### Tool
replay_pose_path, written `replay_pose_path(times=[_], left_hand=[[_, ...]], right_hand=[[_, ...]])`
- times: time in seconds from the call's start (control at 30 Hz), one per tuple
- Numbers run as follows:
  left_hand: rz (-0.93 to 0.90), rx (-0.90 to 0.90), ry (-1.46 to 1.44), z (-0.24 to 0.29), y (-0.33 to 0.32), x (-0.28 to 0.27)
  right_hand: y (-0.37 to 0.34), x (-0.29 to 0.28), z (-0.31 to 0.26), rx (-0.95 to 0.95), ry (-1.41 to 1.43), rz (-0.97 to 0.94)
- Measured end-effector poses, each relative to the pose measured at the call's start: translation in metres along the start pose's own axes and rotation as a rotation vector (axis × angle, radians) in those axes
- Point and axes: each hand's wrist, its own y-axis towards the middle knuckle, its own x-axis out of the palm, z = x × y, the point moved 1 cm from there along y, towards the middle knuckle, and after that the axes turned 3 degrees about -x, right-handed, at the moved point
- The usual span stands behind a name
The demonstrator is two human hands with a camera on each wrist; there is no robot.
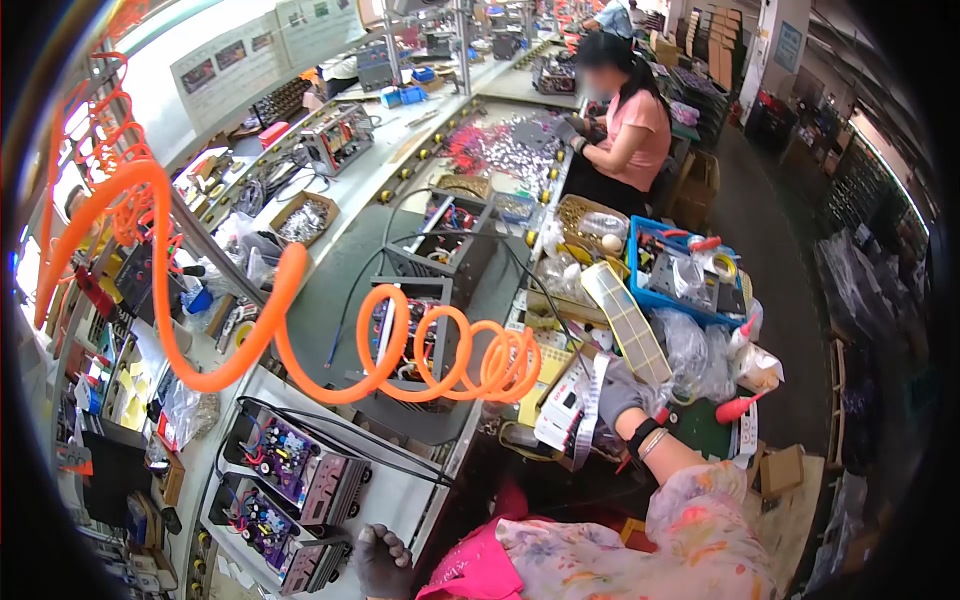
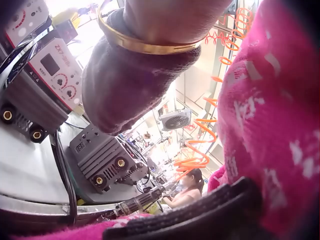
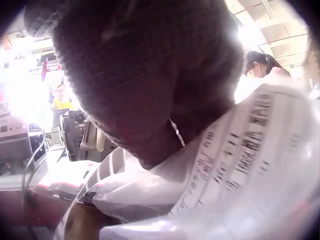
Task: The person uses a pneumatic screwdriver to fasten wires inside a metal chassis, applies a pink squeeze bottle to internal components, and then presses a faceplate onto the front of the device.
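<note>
My right hand [image 1: 622,393], in a grey glove, reaches into the clutter on the right, beside a white printed strip [image 1: 590,408] and a white-and-red printed packet [image 1: 562,405]. Up close in the right wrist view, the gloved right hand [image 3: 150,75] is right at a printed sheet [image 3: 235,150] and clear plastic; its fingertips are hidden, so I cannot tell whether it grips anything. Low in the head view, my gloved left hand [image 1: 383,560] hangs loosely curled with nothing in it, beside a welding machine [image 1: 285,540] with its inside exposed.
A coiled orange air hose [image 1: 400,340] crosses in front of the bench. More uncovered machines [image 1: 440,245] stand along the line. A blue crate [image 1: 685,270] of tools and plastic bags [image 1: 690,345] sit on the right. Farther up, a person [image 1: 630,130] works over small parts.
</note>
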Motion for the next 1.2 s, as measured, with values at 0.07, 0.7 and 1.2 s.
replay_pose_path(times=[0.07,0.7,1.2], left_hand=[[-0.019,0.031,0.036,-0.003,0.0,-0.003],[0.014,-0.003,-0.018,-0.011,-0.007,-0.019],[-0.123,0.002,0.061,0.016,-0.023,-0.05]], right_hand=[[0.0,0.006,0.005,0.12,0.043,0.067],[0.036,0.058,0.017,-0.041,-0.144,0.111],[0.012,0.043,0.044,0.016,0.613,0.743]])
